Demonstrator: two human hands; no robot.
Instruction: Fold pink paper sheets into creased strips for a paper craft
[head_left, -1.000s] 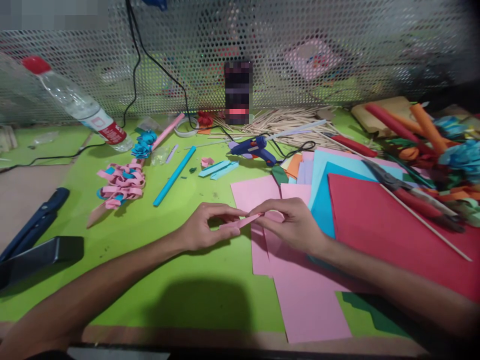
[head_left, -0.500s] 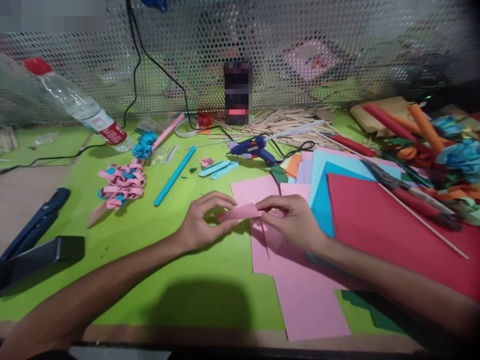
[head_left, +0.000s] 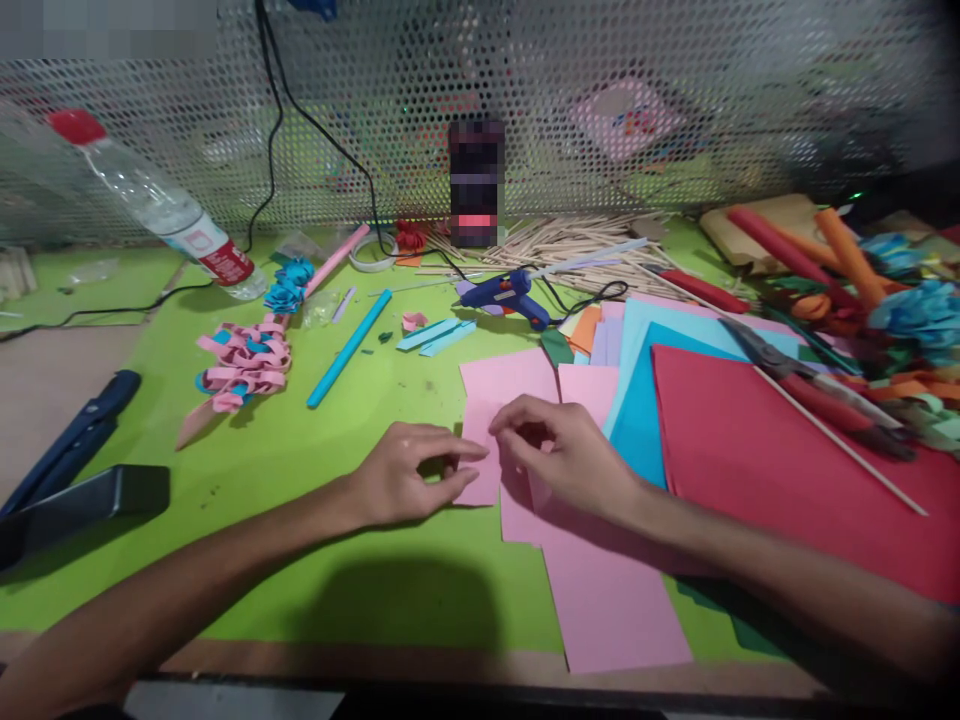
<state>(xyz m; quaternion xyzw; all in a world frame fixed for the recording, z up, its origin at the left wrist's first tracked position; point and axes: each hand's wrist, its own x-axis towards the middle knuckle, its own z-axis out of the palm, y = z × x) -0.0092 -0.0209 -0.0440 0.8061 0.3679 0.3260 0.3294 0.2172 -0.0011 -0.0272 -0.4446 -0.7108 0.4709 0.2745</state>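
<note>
My left hand (head_left: 416,470) hovers low over a small pink paper piece (head_left: 478,488), its index finger stretched out and its thumb apart; no paper shows between them. Facing it, my right hand (head_left: 566,450) is half curled, thumb and index tips close to the same piece and slightly apart, with nothing visible in them. Larger pink paper sheets (head_left: 615,610) lie under and in front of the right hand, partly covered by its forearm. Another pink sheet (head_left: 510,375) lies just behind the hands.
Red sheets (head_left: 757,450) with pliers (head_left: 825,390) on top lie right. Behind are a blue glue gun (head_left: 506,292), wooden sticks (head_left: 570,245) and a phone (head_left: 476,185). On the left are a bottle (head_left: 172,220), a pink paper-loop craft (head_left: 244,365) and a stapler (head_left: 67,440).
The folded pink strip held between both hands has been let go; a flat pink piece now lies beneath the fingertips. Both hands have dropped slightly toward the table.
</note>
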